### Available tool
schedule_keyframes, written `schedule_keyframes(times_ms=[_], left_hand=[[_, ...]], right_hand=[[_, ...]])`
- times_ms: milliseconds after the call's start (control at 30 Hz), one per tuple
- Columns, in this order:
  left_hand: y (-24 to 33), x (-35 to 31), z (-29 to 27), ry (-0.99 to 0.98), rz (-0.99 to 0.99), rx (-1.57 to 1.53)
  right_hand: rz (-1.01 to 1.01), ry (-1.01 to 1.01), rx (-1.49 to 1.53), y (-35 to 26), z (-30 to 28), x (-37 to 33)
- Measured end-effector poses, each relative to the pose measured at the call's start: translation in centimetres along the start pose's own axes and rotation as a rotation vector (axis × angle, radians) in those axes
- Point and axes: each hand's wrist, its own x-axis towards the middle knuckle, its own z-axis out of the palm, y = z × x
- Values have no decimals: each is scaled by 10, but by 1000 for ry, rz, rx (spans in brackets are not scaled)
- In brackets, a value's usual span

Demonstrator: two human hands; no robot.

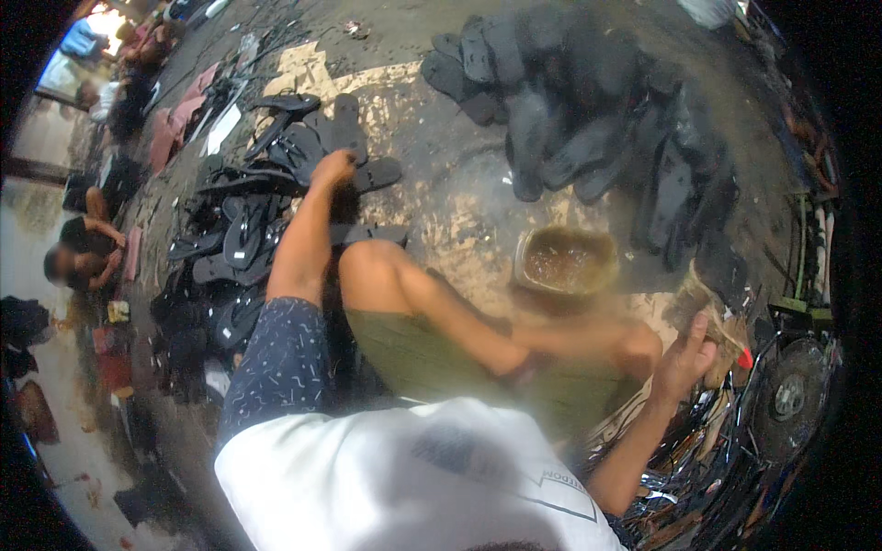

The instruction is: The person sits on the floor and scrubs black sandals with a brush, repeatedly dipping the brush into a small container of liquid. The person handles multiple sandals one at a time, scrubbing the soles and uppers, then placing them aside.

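The person sits on the concrete floor (441, 174) with legs folded. The left hand (333, 168) is stretched far out to the pile of black flip-flop soles (266, 202) on the left side of the floor. Its fingers look curled down onto a sole, but whether they have a real hold of it is too blurry to tell. The right hand (687, 356) is up near the right edge of the floor with its fingers partly curled around a worn brush (712, 317). Just in front of the knees sits a small tub of brown glue (565, 260). A bigger heap of black soles (597, 119) lies at the far right of the floor. It looks like the picking-up step: one sole is being fetched from the left pile. The next move would need a firm pinch on just one sole, so the others stay put.
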Motion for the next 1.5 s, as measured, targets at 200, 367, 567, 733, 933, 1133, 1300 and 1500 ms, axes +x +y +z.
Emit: schedule_keyframes(times_ms=[200,367,567,733,933,1133,1300,1500], left_hand=[[47,-39,-10,94,-266,-149],[46,-37,-2,113,-201,-43],[46,-35,1,107,-84,54],[47,-88,-45,139,242,-59],[115,-258,-132,171,273,-510],[95,-347,-67,93,-217,-1216],[138,-350,-44,211,208,-588],[191,-343,-46,393,321,130]], right_hand=[[-45,-148,-103,26,6,2],[11,-233,-154,29,24,1],[76,-288,-291,32,22,-1],[-24,-697,-727,49,66,5],[-558,-888,-1103,123,106,19],[-103,-709,-256,62,81,27],[-560,-810,-1221,65,-23,93],[-226,-361,-448,-45,1,66]])
